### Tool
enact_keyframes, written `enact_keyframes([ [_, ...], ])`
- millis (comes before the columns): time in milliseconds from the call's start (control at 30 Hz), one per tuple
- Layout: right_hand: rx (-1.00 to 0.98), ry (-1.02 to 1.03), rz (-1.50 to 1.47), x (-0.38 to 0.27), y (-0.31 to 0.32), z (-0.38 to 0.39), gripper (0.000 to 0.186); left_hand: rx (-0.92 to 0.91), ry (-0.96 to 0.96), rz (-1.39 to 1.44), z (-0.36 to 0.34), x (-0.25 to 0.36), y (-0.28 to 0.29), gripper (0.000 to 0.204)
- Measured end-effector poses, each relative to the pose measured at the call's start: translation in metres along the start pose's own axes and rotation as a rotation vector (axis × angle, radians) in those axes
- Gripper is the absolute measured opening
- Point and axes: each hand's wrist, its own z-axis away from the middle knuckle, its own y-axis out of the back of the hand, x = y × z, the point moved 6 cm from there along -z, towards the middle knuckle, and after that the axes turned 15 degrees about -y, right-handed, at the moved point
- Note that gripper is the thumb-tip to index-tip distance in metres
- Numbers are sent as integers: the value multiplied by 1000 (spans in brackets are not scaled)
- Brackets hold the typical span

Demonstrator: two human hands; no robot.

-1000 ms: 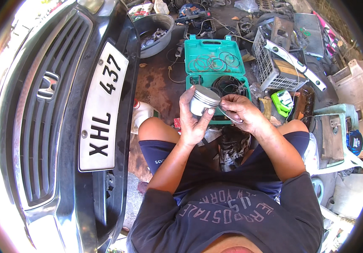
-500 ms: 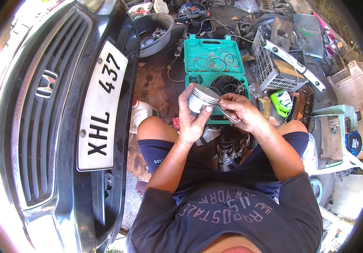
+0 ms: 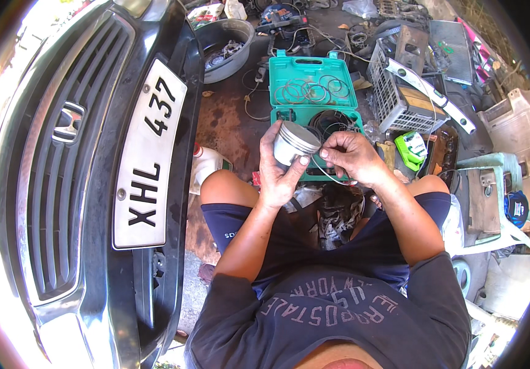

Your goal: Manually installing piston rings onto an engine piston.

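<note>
Because it was tilted with its flat crown turned upward, the metal piston [image 3: 294, 142] presented its grooved upper band plainly to view. The left hand [image 3: 279, 183] bore it clear of all support from the 8 o'clock side, fingers behind and thumb against the front; that grip was clamped on the piston, presumably to steady it and leave the grooves reachable. At the piston's 4 o'clock, the right hand [image 3: 360, 161] stood close to the rim, thumb and forefinger drawn near each other beside a thin curved strip [image 3: 331, 177]. Whether this grip pinched the strip could not be determined; nor could it be told whether the strip's upper end sat in a groove.

Just beyond, at 12 o'clock, an open teal case [image 3: 283, 69] lay within reach, apparently to keep its contents accessible. Its base held a dark coil [image 3: 334, 123], partly hidden; its folded-back lid held several thin, overlapping loops [image 3: 308, 93]. At 9 o'clock stood a white jug [image 3: 206, 167], contents not visible. At 3 o'clock lay a bright green package [image 3: 410, 150].

Farther out, at 2 o'clock, a grey lattice crate [image 3: 394, 115] carried a brown block [image 3: 422, 101]. Farthest, at 11 o'clock, a grey basin [image 3: 239, 66] contained loose metal parts [image 3: 230, 50], kinds not distinguishable.
</note>
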Motion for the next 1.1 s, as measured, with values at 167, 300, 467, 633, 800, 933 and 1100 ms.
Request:
enact_keyframes([
  [167,52,-37,51,-7,-2,8,16,12,-20,2,0,-1,1,72],
  [300,92,26,39,-7,-3,7,15,2,-10,-8,2,-3,0,72],
  [467,89,36,-34,-3,-3,4,20,0,17,47,2,-3,-2,73],
  [633,78,27,-37,1,-2,3,24,-14,28,41,1,-1,-5,74],
  [800,88,39,-18,-2,-4,5,23,-7,26,55,1,-2,-3,73],
  [933,95,29,-14,-3,-4,6,24,-3,41,61,1,-2,-4,74],
  [1100,96,48,-16,-3,-7,9,24,-15,28,8,0,-1,-3,73],
])
